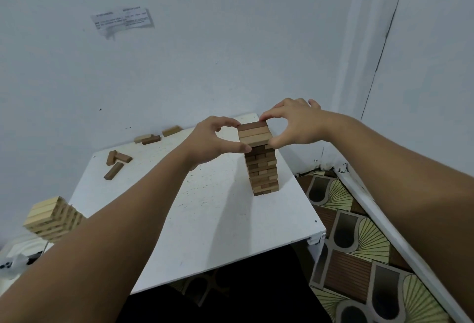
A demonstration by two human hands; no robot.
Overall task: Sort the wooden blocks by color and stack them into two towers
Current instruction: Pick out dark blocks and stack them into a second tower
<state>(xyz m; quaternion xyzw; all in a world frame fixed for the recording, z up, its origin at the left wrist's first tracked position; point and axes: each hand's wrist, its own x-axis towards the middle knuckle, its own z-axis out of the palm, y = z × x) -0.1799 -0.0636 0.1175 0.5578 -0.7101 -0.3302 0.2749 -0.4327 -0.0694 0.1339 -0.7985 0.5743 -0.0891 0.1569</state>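
Both hands, L (215, 140) & R (292, 125), pinch top layer (254, 133) of tower (263, 169), frame ctr; blocks light, stiff, smooth; stack looks tippy, so grip by ends.

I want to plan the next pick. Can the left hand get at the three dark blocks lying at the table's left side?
Probably yes. The left hand is at the tower top; nothing stands between it and the three dark blocks, only bare table.
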